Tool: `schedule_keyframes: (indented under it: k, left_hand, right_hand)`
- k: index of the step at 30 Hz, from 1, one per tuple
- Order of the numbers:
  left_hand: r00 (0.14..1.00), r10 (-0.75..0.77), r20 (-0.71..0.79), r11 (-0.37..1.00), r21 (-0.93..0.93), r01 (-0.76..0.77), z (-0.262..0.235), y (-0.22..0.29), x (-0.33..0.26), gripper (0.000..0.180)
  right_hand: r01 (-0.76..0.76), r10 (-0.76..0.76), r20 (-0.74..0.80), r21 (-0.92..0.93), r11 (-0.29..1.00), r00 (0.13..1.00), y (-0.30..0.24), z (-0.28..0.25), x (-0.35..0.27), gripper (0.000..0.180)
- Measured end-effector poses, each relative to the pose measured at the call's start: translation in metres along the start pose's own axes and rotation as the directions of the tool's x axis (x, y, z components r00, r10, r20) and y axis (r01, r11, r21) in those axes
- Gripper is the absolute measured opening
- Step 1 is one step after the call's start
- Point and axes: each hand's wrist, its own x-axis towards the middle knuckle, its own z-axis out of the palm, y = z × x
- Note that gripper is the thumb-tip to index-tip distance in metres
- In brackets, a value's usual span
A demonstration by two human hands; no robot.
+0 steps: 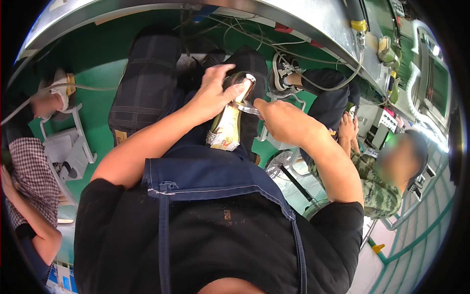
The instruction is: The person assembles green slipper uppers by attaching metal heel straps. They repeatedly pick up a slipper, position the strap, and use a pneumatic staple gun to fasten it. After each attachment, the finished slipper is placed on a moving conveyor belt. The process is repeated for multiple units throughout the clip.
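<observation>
Across my lap lies what looks like a yellow-green shoe last (227, 125) with a dark, shiny shoe upper (235, 78) around its far end. My left hand (213, 95) holds it from the left. Its thumb presses on the upper, and the index finger stretches past the far end. My right hand (284, 120) is closed around a silvery metal hand tool (247, 108), perhaps pincers. The tool's head touches the right side of the last, just below my left thumb. My right fingers hide most of its handle.
A metal workbench (313, 24) curves along the far side, with cables (245, 32) beneath. At right sits a co-worker in camouflage clothing (379, 196), hands (347, 128) on a similar object. Another person in a checked garment (34, 171) sits left, beside a grey stool (68, 142).
</observation>
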Motion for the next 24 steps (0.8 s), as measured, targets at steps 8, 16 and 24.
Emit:
schedule_keyframes:
  k: [8,16,24]
  left_hand:
    - [0.684,-0.489,0.542,0.597,-0.364,0.715,-0.027,0.035,-0.017,0.071]
    - [0.662,-0.528,0.532,0.688,-0.190,0.701,-0.024,0.056,-0.004,0.048]
    - [0.774,-0.492,0.398,0.826,-0.068,0.560,-0.011,0.026,-0.005,0.047]
  right_hand:
    - [-0.100,-0.064,-0.377,-0.402,0.910,0.924,-0.020,0.048,-0.010,0.018]
    - [-0.429,0.108,-0.587,-0.442,0.788,0.802,-0.055,0.097,-0.003,0.014]
    - [-0.034,0.069,-0.351,0.103,0.994,0.934,0.028,-0.026,-0.062,0.020]
